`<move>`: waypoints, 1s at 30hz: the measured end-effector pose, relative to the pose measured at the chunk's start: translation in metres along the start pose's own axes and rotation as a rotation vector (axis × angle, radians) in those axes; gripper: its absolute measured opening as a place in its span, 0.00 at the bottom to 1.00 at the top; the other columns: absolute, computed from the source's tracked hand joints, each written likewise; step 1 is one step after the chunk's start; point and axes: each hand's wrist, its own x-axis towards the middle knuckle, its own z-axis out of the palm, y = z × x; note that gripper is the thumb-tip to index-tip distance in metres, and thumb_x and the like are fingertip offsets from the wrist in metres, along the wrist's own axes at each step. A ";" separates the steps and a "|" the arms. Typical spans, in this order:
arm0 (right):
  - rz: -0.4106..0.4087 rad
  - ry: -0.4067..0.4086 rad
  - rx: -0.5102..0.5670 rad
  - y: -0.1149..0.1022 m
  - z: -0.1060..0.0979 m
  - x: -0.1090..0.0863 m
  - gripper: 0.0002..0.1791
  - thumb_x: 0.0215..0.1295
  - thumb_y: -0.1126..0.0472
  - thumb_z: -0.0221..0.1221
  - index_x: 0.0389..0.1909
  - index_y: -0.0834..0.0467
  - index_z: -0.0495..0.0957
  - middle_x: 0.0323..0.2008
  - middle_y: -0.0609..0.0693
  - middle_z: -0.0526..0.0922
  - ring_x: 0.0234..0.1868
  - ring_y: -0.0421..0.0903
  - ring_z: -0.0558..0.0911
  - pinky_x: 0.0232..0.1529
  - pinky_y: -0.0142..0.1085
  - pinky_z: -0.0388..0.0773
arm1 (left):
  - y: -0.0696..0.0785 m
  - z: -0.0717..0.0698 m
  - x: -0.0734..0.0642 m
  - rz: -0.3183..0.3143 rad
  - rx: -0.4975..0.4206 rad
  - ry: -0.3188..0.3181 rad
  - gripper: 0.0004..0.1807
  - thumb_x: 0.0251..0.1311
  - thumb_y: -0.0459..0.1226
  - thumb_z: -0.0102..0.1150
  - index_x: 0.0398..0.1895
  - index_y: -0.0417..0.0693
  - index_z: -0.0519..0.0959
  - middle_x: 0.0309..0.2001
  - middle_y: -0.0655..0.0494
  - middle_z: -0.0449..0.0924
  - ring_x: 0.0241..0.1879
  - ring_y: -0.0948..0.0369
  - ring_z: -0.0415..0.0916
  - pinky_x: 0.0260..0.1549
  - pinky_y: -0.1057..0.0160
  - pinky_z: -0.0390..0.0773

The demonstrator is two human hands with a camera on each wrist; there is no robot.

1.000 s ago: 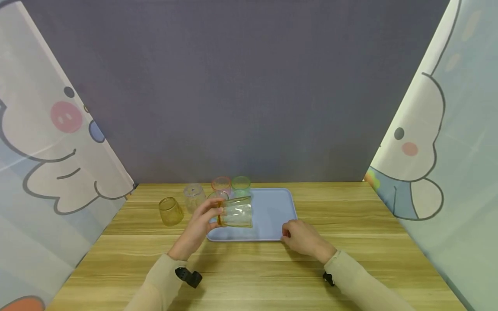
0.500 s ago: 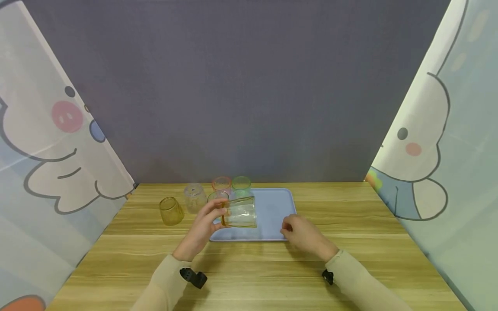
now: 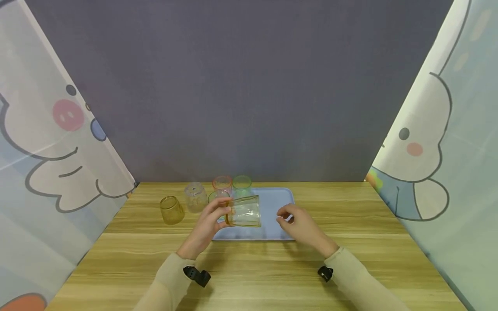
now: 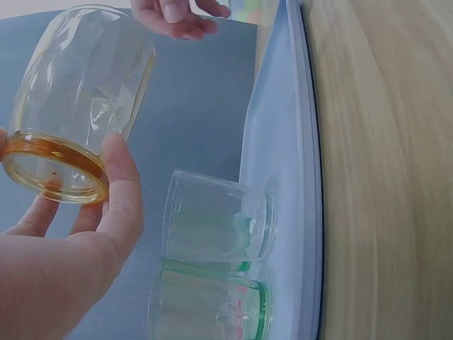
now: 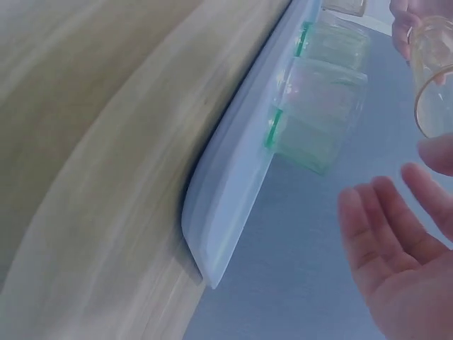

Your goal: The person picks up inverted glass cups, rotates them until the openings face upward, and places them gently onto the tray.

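Two bare hands over a desk [image 3: 249, 289], cream sleeves on both arms, a black device [image 3: 197, 275] at the left wrist and another [image 3: 325, 273] at the right. Left hand [image 3: 210, 219]: thumb and fingers gripping an amber-tinted glass [image 3: 245, 211] near its thick base; glass lies on its side, lifted above a pale blue tray [image 3: 268, 235], mouth facing the right. Right hand [image 3: 302, 226]: fingers loosely bent, thumb parted from the fingertips, a moderate gap, near the glass's mouth but not touching it; held above the tray's right part. On the tray, toward its far left: a pink-rimmed glass [image 3: 222, 185] and a green-rimmed glass [image 3: 242, 186] side by side; nearer the person, a third glass [image 3: 218, 196], partly hidden by the left hand. Left of the tray, on the desk: a clear glass [image 3: 196, 198], then a deeper amber glass [image 3: 172, 211] farther left. Behind, a dark grey panel [image 3: 249, 95]; pale cartoon-printed cloth [image 3: 39, 181] at both sides.
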 end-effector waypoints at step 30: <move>-0.085 -0.040 0.513 -0.014 -0.001 0.004 0.32 0.68 0.64 0.64 0.71 0.60 0.66 0.67 0.60 0.70 0.64 0.66 0.72 0.56 0.44 0.80 | 0.003 0.005 -0.003 -0.005 0.018 -0.009 0.26 0.74 0.42 0.55 0.70 0.41 0.68 0.61 0.48 0.66 0.56 0.51 0.70 0.47 0.50 0.76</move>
